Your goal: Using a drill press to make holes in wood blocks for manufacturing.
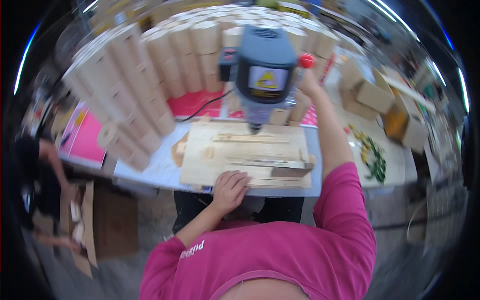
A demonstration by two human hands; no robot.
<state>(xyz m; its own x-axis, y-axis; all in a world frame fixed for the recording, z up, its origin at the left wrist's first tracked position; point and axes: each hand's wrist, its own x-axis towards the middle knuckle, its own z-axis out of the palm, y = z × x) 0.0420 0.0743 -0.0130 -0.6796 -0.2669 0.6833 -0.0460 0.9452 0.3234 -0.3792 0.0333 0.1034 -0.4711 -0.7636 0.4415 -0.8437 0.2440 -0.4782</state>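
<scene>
In front of me stands a bench drill press (265,65) with a blue-grey housing, its chuck (255,128) above a pale wooden board (200,160). Wooden strips (250,138) and a flat, upright brownish piece (291,171) sit on that board. My left hand (231,191) rests on the board's near edge, fingers stretched and lying flat, holding nothing. Raised at the machine's right side, my right hand (309,84) is closed at the red-knobbed lever (306,61); its fingers are partly hidden and blurred.
Stacked pale wooden cylinders (182,50) curve around the back and left. Open cardboard boxes (372,90) and a string of green and yellow pieces (372,157) lie on the right. At lower left, another person's hands (72,245) reach into a cardboard box (112,220).
</scene>
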